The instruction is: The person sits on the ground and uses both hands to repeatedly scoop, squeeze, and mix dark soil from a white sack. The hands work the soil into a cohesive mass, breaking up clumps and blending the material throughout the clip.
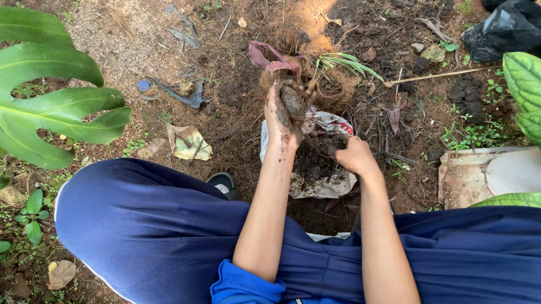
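Seedling (pixel 291 84), with a soil-caked root ball and reddish leaf, is held upright above the white bag (pixel 323 180) by the left hand (pixel 281 116), grip closed around it. Soil in the bag is dug into by the right hand (pixel 355 157); its grip cannot be told.

So the ground (pixel 149 46) here is bare dark dirt with dry roots and tiny weeds all over. Lying right on it: a crumpled white plastic bag (pixel 323 180) holding soil, a dead yellowish leaf (pixel 188 143), a small blue bottle cap (pixel 144 85), black plastic bags (pixel 515 20) top right, and a dirty white slab (pixel 494 174).
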The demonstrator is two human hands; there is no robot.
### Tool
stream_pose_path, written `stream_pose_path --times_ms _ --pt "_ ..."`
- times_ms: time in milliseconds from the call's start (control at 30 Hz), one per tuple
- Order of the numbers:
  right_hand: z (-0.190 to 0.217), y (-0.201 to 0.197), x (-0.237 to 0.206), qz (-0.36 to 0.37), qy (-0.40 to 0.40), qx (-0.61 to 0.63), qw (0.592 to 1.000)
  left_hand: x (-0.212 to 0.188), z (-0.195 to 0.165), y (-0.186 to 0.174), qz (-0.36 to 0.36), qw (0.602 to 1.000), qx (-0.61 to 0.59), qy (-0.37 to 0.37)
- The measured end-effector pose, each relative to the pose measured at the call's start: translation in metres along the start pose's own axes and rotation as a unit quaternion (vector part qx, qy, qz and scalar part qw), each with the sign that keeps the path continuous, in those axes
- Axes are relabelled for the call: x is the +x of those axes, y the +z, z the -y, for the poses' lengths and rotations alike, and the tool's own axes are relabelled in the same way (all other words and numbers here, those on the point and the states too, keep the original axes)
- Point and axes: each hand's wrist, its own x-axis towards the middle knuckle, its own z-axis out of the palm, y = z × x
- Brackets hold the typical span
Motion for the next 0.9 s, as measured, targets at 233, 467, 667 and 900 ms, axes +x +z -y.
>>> stream_pose_path --times_ms 233,467,667,900 --pt "-0.003 -0.028 -0.016 0.037 -0.134 0.247 0.959 -0.001 0.004 -0.010 0.054 0.979 0.196 -0.009" --pt "-0.013 -0.009 0.002 0.136 -0.103 0.498 0.850 -0.003 0.033 -0.036 0.089 0.878 0.457 -0.110" --pt "0.004 -0.009 -0.011 0.063 -0.090 0.390 0.914 0.008 0.035 -0.057 0.079 0.848 0.516 -0.090" --pt "0.012 -0.013 -0.019 0.000 -0.052 0.282 0.958 0.004 0.023 -0.068 0.071 0.818 0.551 -0.148"
